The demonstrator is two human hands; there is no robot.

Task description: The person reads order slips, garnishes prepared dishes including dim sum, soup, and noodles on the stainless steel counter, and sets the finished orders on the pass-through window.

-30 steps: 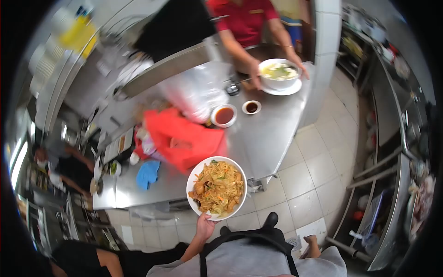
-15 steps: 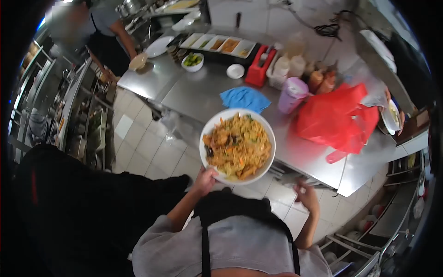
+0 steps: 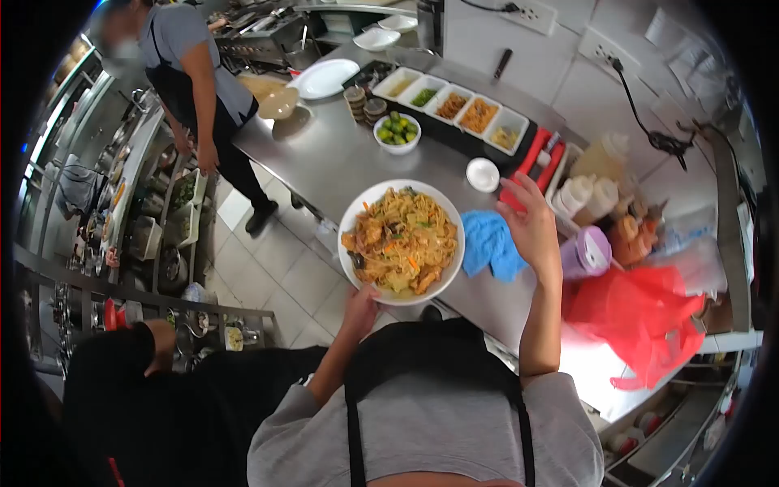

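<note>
My left hand (image 3: 362, 310) grips the near rim of a round white plate (image 3: 347, 272), held level in front of my chest. Fried noodles (image 3: 406, 239) with carrot strips and browned pieces fill it. Stretched out over the counter, my right hand (image 3: 531, 221) has its fingers apart and nothing in them. Beside that hand lies a crumpled blue cloth (image 3: 492, 243). Just beyond its fingertips are a red holder (image 3: 545, 166) and a small white dish (image 3: 483, 174). A white bowl of green citrus fruit (image 3: 397, 134) stands past the plate.
White tubs of toppings (image 3: 450, 107) line the back of the steel counter (image 3: 312, 154). Squeeze bottles (image 3: 596, 195), a purple lidded pitcher (image 3: 584, 252) and a red plastic bag (image 3: 641, 312) crowd the right. A co-worker (image 3: 191, 89) stands at the far left; another person's dark-clothed body (image 3: 211, 398) is close on my left.
My right hand has risen from beside my waist and stretched forward over the counter. The view has turned, shifting the counter items to the right. The plate stays in my left hand.
</note>
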